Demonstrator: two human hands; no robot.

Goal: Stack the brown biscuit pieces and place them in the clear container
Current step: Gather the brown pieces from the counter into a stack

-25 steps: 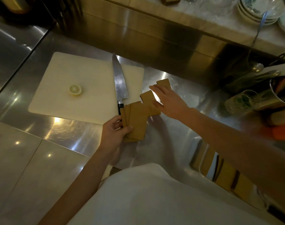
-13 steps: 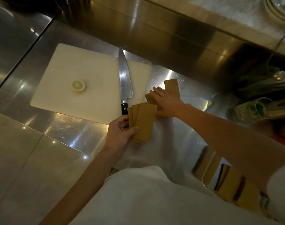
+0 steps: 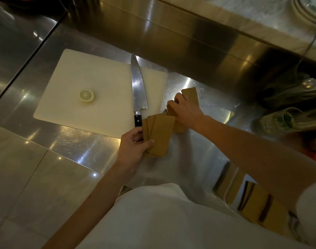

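1. Left hand (image 3: 133, 147): its grip is closed on a fanned stack of biscuit pieces (image 3: 160, 135), thumb laid across the front face and fingers curled behind the left edge. At least three overlapping brown rectangles can be made out; the exact count cannot be told.
2. Right hand (image 3: 186, 109): it lies palm down over further biscuit pieces on the steel surface (image 3: 72, 141), fingers bent round the top edge of one piece (image 3: 171, 109). Whether the piece is lifted or only touched cannot be told.
3. One loose biscuit piece (image 3: 189, 93) shows just beyond the right hand's knuckles, flat on the surface. Another brown edge (image 3: 179, 129) shows below the right wrist, beside the fanned stack.
4. Clear container (image 3: 227, 200): at the lower right, near the person's body, partly hidden by the right forearm. Brown pieces (image 3: 254, 203) stand in rows inside it, seen through the wall.
5. White cutting board (image 3: 106, 74): left of both hands. A chef's knife (image 3: 138, 90) lies along its right side — tip away from the person, black handle next to the left hand's fingers. A small pale round item (image 3: 86, 95) sits near the board's middle, well apart from the knife.
6. Far right: a glass (image 3: 279, 120) lying on its side and some dim, blurred objects — not identifiable.
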